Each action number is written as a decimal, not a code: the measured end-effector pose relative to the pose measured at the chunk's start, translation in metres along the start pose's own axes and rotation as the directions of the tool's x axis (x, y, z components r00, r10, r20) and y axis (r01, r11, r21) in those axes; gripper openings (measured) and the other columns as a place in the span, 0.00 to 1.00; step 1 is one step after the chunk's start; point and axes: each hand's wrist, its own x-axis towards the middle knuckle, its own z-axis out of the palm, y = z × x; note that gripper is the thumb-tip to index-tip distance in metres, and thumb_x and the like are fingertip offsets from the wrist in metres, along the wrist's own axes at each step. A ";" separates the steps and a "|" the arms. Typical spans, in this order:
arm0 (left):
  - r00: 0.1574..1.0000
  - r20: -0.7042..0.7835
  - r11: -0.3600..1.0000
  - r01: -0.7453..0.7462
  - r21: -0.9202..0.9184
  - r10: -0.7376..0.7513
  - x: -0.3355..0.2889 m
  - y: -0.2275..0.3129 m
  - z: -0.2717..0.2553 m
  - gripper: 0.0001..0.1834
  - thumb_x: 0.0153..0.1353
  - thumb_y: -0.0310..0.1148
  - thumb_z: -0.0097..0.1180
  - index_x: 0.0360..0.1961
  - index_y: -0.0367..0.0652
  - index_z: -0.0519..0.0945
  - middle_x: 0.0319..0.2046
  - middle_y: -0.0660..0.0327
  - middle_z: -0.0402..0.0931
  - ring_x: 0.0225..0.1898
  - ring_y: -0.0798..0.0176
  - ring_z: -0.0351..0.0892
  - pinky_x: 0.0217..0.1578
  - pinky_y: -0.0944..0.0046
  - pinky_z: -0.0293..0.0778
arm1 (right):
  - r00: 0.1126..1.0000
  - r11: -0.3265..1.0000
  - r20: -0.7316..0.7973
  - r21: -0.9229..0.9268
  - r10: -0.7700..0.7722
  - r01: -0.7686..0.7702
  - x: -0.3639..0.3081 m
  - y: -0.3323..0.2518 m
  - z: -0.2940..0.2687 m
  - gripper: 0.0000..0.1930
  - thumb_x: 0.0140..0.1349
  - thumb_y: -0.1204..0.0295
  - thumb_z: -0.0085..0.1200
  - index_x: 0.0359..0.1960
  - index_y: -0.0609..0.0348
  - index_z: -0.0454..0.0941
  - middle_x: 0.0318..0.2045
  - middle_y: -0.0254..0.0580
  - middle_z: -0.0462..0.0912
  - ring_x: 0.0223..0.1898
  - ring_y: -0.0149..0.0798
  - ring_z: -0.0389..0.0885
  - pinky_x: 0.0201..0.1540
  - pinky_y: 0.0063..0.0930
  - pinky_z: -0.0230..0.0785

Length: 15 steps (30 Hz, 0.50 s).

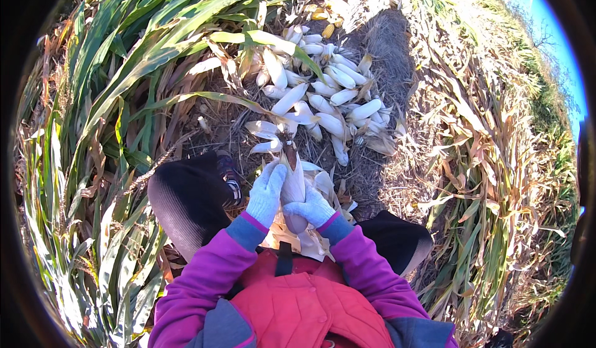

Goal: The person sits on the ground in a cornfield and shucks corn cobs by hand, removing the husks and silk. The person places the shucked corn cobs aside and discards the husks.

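Between my knees I hold an ear of corn (293,190), its pale husk partly around it and a dark tip or stalk end pointing away from me. My left hand (267,190), in a light knit glove, is closed along the ear's left side. Lower down, my right hand (312,208), gloved alike, wraps the ear from the right with the thumb across it. The fingers under the ear are hidden. Loose husk leaves (264,138) spread just beyond the ear, and more peeled husks (313,242) lie below my hands.
Ahead lies a heap of pale ears of corn (335,90), with a yellow ear (328,31) at its far side. Green corn stalks (124,56) lean in on the left. Dry stalks (478,143) lie along the right. My shoe (230,177) rests on the ground at left.
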 end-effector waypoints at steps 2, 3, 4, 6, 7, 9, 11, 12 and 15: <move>1.000 0.027 0.997 -0.013 0.081 0.011 0.001 0.008 -0.001 0.23 0.71 0.40 0.53 0.59 0.33 0.73 0.49 0.58 0.78 0.48 0.69 0.75 0.51 0.67 0.71 | 1.000 1.000 -0.006 -0.027 0.014 -0.014 -0.007 0.004 -0.003 0.45 0.43 0.66 0.74 0.62 0.67 0.63 0.53 0.50 0.75 0.54 0.41 0.75 0.57 0.34 0.69; 0.999 0.038 0.991 -0.033 0.131 0.028 0.002 0.014 -0.002 0.22 0.71 0.39 0.54 0.58 0.33 0.74 0.48 0.59 0.79 0.47 0.69 0.75 0.50 0.67 0.71 | 1.000 0.999 0.000 -0.031 0.027 -0.027 -0.008 0.009 -0.005 0.45 0.43 0.66 0.74 0.62 0.67 0.63 0.53 0.50 0.76 0.54 0.41 0.75 0.57 0.34 0.70; 0.997 0.052 0.982 -0.057 0.179 0.049 0.002 0.022 -0.001 0.21 0.70 0.38 0.55 0.57 0.33 0.75 0.46 0.59 0.79 0.46 0.69 0.76 0.49 0.67 0.72 | 0.999 0.999 0.006 -0.038 0.037 -0.036 -0.008 0.012 -0.007 0.45 0.43 0.66 0.74 0.62 0.67 0.63 0.52 0.50 0.76 0.54 0.41 0.75 0.56 0.34 0.70; 0.995 0.049 0.963 -0.092 0.255 0.082 0.006 0.017 -0.004 0.17 0.69 0.35 0.56 0.51 0.32 0.79 0.41 0.56 0.82 0.42 0.66 0.79 0.46 0.65 0.74 | 1.000 1.000 -0.010 -0.016 0.008 -0.008 -0.008 0.023 -0.006 0.45 0.43 0.65 0.74 0.62 0.66 0.63 0.52 0.50 0.77 0.53 0.41 0.76 0.56 0.34 0.70; 0.992 0.053 0.933 -0.126 0.338 0.115 0.009 0.013 -0.008 0.17 0.68 0.35 0.56 0.50 0.32 0.80 0.40 0.55 0.82 0.41 0.64 0.80 0.45 0.65 0.74 | 1.000 1.000 -0.014 -0.006 -0.005 0.005 -0.009 0.026 -0.003 0.45 0.43 0.65 0.75 0.62 0.66 0.63 0.52 0.51 0.77 0.53 0.41 0.76 0.56 0.34 0.70; 0.983 0.031 0.878 -0.177 0.445 0.182 0.011 0.005 -0.011 0.16 0.68 0.35 0.56 0.48 0.32 0.80 0.38 0.52 0.83 0.40 0.61 0.82 0.44 0.63 0.75 | 0.998 1.000 -0.062 -0.010 -0.023 0.023 -0.010 0.030 0.002 0.45 0.44 0.63 0.75 0.63 0.66 0.63 0.52 0.50 0.77 0.53 0.41 0.77 0.56 0.34 0.70; 0.966 -0.022 0.840 -0.211 0.501 0.257 0.010 0.002 -0.007 0.15 0.68 0.35 0.56 0.46 0.33 0.81 0.37 0.49 0.82 0.38 0.57 0.83 0.43 0.61 0.75 | 0.995 0.999 -0.095 -0.017 -0.033 0.031 -0.009 0.034 0.007 0.45 0.44 0.63 0.75 0.63 0.66 0.63 0.52 0.50 0.78 0.53 0.41 0.77 0.56 0.34 0.70; 0.958 -0.035 0.820 -0.226 0.527 0.286 0.008 0.002 -0.007 0.15 0.68 0.35 0.56 0.45 0.33 0.81 0.37 0.49 0.82 0.38 0.56 0.83 0.42 0.61 0.75 | 0.994 0.999 -0.103 -0.023 -0.032 0.030 -0.007 0.039 0.008 0.45 0.44 0.63 0.75 0.63 0.66 0.63 0.52 0.50 0.78 0.52 0.40 0.77 0.56 0.34 0.70; 0.938 -0.060 0.782 -0.248 0.571 0.341 0.006 0.001 -0.001 0.14 0.68 0.35 0.57 0.44 0.33 0.81 0.36 0.48 0.82 0.38 0.54 0.83 0.42 0.60 0.75 | 0.994 0.999 -0.107 0.034 -0.017 0.021 -0.008 0.047 0.006 0.44 0.46 0.64 0.74 0.63 0.65 0.63 0.52 0.49 0.78 0.52 0.39 0.77 0.57 0.33 0.70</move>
